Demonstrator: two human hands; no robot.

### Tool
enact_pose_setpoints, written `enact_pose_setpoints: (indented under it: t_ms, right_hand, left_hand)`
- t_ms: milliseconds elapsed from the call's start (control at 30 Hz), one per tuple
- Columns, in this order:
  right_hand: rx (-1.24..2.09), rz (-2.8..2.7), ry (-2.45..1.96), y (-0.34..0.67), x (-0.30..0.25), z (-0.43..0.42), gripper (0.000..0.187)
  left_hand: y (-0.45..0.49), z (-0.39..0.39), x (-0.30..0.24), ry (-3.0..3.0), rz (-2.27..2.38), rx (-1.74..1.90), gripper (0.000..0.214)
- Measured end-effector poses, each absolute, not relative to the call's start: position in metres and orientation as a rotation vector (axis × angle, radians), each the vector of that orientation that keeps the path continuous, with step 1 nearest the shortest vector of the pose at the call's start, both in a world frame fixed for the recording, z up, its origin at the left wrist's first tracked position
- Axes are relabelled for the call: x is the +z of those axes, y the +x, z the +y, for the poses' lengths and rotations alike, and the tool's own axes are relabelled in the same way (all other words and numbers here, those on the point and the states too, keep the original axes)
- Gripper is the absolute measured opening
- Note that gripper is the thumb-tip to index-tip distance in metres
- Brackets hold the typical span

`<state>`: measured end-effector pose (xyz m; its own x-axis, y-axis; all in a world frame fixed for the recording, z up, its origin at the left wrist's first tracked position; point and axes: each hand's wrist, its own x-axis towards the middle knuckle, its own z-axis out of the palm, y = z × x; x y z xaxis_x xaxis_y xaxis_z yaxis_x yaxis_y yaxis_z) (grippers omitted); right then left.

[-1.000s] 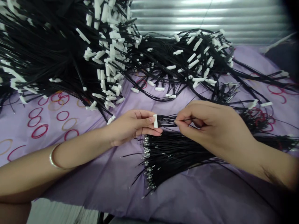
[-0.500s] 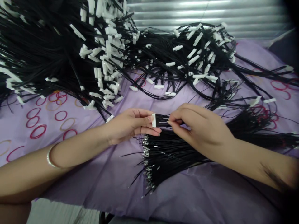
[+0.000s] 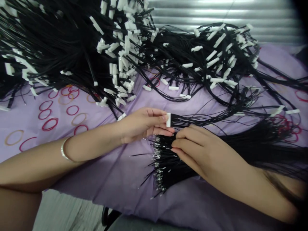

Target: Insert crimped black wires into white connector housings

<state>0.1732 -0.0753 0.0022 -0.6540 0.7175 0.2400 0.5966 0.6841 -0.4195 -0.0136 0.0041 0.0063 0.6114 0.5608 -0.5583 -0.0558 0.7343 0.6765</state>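
Note:
My left hand [image 3: 144, 124] pinches a small white connector [image 3: 168, 119] between thumb and fingers; several thin black wires run out of it to the right. My right hand [image 3: 197, 150] has come down onto a loose bundle of black wires with metal-tipped ends [image 3: 163, 166] lying on the purple cloth [image 3: 101, 179]. Its fingertips are pressed together at the top of that bundle, on the wires; whether a single wire is held cannot be made out. A bracelet [image 3: 64, 150] sits on my left wrist.
A big heap of black wire harnesses with white connectors [image 3: 115, 54] fills the back left. A second tangle [image 3: 221, 61] lies at the back right. A ribbed metal shutter [image 3: 216, 12] closes the far side. The cloth's front edge hangs over the table near me.
My right hand left the wires beside the connector and dropped down to the metal-tipped bundle. My left hand kept its hold on the connector. The view shifted slightly.

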Motion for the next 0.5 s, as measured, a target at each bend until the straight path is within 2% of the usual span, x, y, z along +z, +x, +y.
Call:
enact_pose_setpoints:
  t_ms: [100, 300, 500]
  right_hand:
    - [0.469, -2.392, -1.05, 0.174, 0.003, -0.073, 0.019]
    - [0.753, -2.119, -1.102, 0.18, 0.02, -0.072, 0.012]
    - [1.163, -1.863, -1.271, 0.188, 0.029, -0.068, 0.012]
  left_hand:
    - [-0.014, 0.004, 0.006, 0.659, 0.84, 0.382, 0.017]
    - [-0.015, 0.004, 0.006, 0.67, 0.842, 0.398, 0.013]
    - [-0.014, 0.004, 0.01, 0.662, 0.898, 0.372, 0.009]
